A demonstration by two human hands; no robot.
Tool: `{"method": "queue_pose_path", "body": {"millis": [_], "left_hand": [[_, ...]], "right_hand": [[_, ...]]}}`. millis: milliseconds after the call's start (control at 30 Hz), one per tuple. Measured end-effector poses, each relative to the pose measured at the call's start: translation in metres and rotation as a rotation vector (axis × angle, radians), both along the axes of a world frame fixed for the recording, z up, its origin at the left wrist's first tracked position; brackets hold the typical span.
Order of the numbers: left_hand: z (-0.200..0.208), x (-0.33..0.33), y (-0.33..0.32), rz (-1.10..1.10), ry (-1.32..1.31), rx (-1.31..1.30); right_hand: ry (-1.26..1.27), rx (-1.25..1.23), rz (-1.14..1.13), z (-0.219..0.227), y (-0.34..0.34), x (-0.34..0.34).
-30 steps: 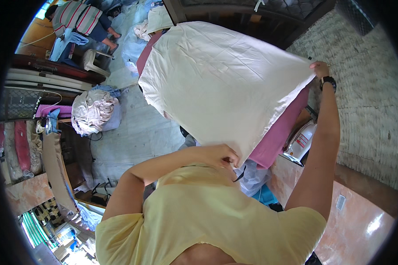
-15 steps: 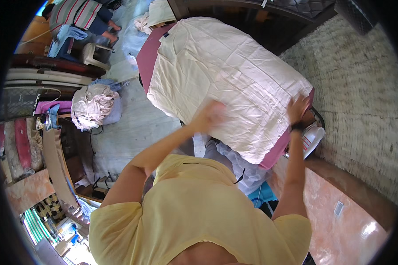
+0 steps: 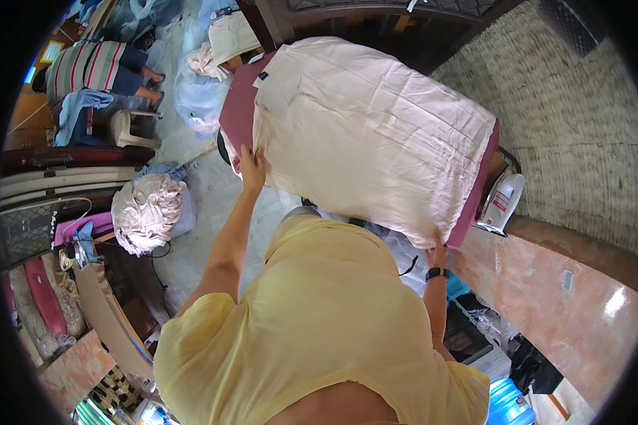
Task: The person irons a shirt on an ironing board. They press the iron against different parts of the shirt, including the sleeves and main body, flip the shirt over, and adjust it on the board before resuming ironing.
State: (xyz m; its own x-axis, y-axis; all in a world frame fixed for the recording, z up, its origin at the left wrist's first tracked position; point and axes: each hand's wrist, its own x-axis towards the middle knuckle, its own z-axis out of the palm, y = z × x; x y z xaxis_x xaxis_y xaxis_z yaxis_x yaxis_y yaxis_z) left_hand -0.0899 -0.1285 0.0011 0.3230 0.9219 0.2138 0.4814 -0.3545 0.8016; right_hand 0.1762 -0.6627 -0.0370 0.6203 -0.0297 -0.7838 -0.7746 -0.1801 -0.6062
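A cream shirt (image 3: 376, 142) with a small dark label lies spread over a maroon-covered ironing board (image 3: 238, 106). It lies fairly flat, with light creases toward its right end. My left hand (image 3: 252, 168) holds the shirt's near edge at the left, fingers bent over the cloth. At the near right corner, my right hand (image 3: 437, 253), below a black wristband, grips the hem with its fingertips. Part of each hand's grip is hidden by the hand itself. A white iron (image 3: 503, 200) rests at the board's right end, apart from both hands.
A heap of crumpled pale cloth (image 3: 149, 212) stands to the left. Farther back are a cream plastic stool (image 3: 133, 129) and another person in a striped top (image 3: 85, 67), bending. A dark cabinet (image 3: 298, 21) stands behind the board; a marble-patterned ledge (image 3: 539, 283) runs along the right.
My left hand has moved left from the shirt's middle to its near edge. My right hand has come from the right end to the near corner. The cloth lies smoother, and the view has shifted.
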Motion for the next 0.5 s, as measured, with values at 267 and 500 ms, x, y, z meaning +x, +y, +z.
{"method": "queue_pose_path", "body": {"millis": [267, 500], "left_hand": [[0.009, -0.073, -0.015, -0.060, 0.232, -0.200], [0.055, 0.071, 0.136, -0.196, 0.037, 0.242]], "right_hand": [[-0.482, -0.339, 0.272, -0.034, -0.071, -0.027], [-0.635, -1.419, 0.491, 0.043, 0.045, -0.002]]}}
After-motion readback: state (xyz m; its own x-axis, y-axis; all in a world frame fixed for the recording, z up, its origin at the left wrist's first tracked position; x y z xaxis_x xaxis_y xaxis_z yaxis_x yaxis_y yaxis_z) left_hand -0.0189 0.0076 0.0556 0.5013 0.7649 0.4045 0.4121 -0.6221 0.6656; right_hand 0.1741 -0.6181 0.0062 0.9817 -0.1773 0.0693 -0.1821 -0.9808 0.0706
